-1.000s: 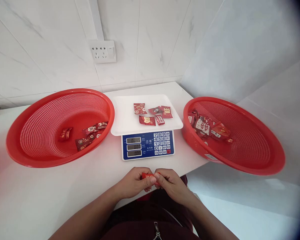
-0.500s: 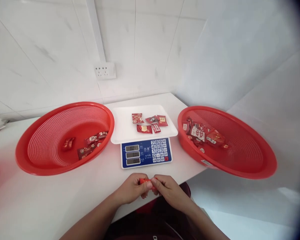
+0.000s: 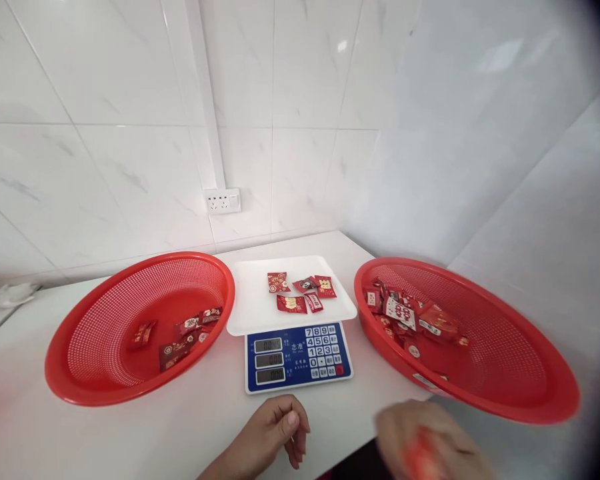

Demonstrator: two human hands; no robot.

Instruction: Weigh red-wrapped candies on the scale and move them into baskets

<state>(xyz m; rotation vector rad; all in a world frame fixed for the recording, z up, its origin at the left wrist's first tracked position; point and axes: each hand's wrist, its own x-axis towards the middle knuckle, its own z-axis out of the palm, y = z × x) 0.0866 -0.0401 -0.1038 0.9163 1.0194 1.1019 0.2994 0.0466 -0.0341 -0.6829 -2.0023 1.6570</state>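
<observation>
Red packet (image 3: 423,457), blurred, is held in my right hand (image 3: 437,423) (its long axis I cannot tell); beyond it lies the right basket (image 3: 517,363), nearer than to my left hand (image 3: 274,430), loosely curled, seemingly holding nothing, before the scale (image 3: 297,380).

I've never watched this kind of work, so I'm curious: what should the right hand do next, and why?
Probably lift the right hand over the rim of the right basket: it holds a blurred red item, that basket is the nearer of the two, and red packets lie inside.
</observation>
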